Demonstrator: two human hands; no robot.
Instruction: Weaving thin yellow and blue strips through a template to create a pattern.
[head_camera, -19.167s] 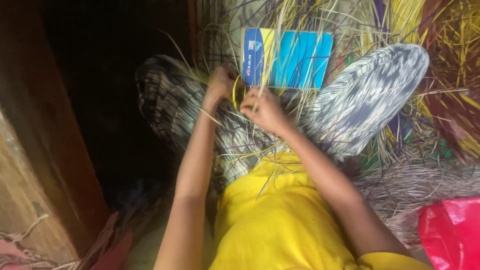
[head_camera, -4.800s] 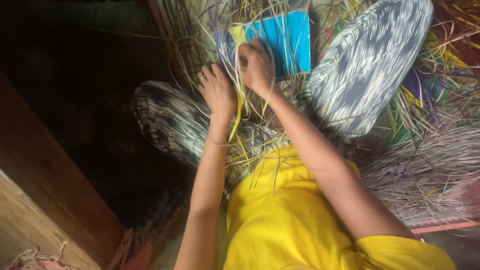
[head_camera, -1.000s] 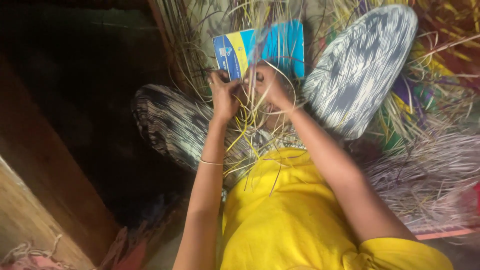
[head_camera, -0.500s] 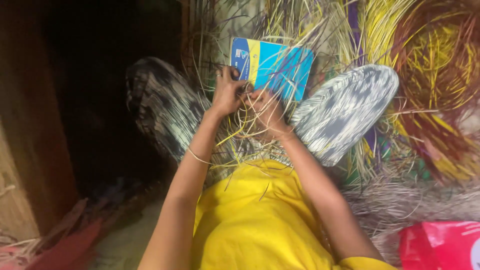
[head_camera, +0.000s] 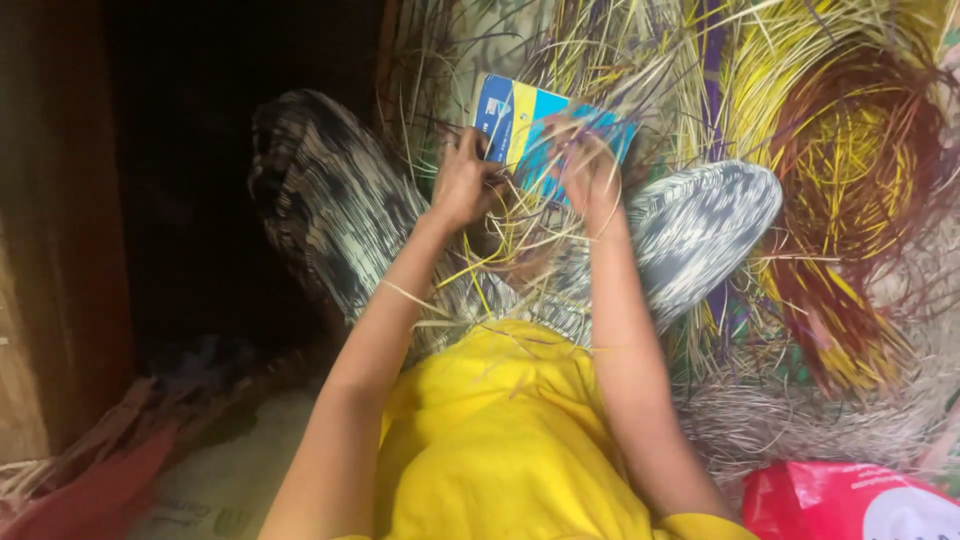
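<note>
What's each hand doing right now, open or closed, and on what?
Left hand: closed on straw strands beside the blue and yellow booklet.
Right hand: fingers curled among straw strands; grip cannot be told.

At our right we see coils of yellow and maroon reed (head_camera: 850, 150), with a grey bundle (head_camera: 800, 420) below them and a red bag (head_camera: 850, 500) at the corner; a wooden post (head_camera: 50, 250) stands left

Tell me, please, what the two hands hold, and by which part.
Both the left hand and the right hand grip thin straw strands over the blue-and-yellow booklet; where along the strands cannot be told.
</note>
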